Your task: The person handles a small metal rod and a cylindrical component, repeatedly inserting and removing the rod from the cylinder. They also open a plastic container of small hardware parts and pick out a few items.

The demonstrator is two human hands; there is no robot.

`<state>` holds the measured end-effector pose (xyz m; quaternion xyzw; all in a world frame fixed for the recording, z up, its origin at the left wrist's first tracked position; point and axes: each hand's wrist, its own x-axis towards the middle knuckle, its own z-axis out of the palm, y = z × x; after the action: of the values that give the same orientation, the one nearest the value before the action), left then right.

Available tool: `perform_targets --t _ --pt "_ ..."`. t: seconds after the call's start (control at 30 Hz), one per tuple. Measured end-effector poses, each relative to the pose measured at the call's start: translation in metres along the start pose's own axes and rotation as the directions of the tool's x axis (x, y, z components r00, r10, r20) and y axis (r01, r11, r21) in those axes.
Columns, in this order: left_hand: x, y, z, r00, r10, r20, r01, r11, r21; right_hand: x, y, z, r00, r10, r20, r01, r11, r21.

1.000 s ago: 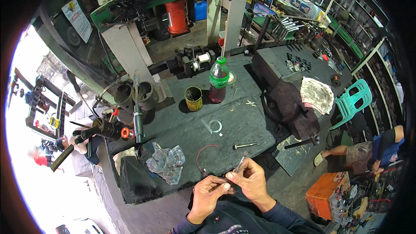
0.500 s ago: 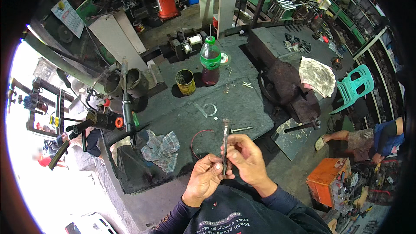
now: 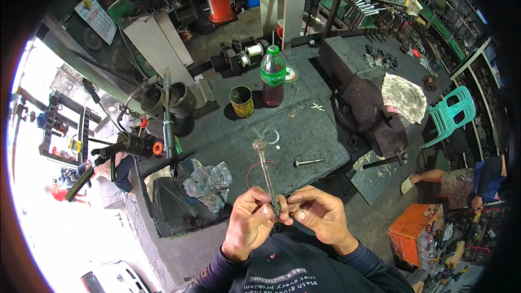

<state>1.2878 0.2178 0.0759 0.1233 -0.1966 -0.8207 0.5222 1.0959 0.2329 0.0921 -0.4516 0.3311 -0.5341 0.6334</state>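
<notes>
A long dark bolt [image 3: 268, 176] stands tilted in front of me, its hex head up and leaning away to the left. My left hand [image 3: 251, 222] is closed around its lower end, thumb pressed against the shank. Close beside that end, my right hand [image 3: 323, 218] has its thumb and curled fingers drawn together. What lies between those right fingertips, if anything, is too small to tell. Beyond my hands a second bolt [image 3: 309, 161] lies on the dark workbench [image 3: 222, 133]. A thin red wire [image 3: 251, 172] curves behind the held bolt, and a metal ring [image 3: 271, 136] lies farther back.
A crumpled checked rag [image 3: 209, 185] lies at the bench's left. Farther back stand an open yellow can [image 3: 242, 102] and a green-capped bottle [image 3: 273, 78]. A heavy vise [image 3: 363, 103] sits at right, a cloth [image 3: 404, 97] on it. Another person [image 3: 461, 179] is low at far right.
The bolt's head has tipped away to the left, and its shank is more exposed. My right hand has slid down from the shank to beside its lower end. The view has shifted slightly.
</notes>
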Motion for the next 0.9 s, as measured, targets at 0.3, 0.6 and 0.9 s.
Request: perform_targets --t 0.3,0.6,0.9 --pt "-0.012 -0.005 -0.004 0.998 0.017 -0.066 -0.013 0.998 0.054 0.005 -0.009 -0.001 0.998 -0.062 0.001 0.062 0.997 -0.035" --pt "-0.016 -0.010 0.003 0.986 0.092 -0.142 -0.053 0.965 0.258 0.020 -0.011 0.016 0.996 -0.091 -0.018 0.089 0.992 -0.092" --pt "-0.020 -0.012 -0.017 0.965 0.013 -0.260 0.061 0.961 0.271 0.015 0.001 -0.011 0.999 0.013 0.032 -0.012 0.999 -0.034"
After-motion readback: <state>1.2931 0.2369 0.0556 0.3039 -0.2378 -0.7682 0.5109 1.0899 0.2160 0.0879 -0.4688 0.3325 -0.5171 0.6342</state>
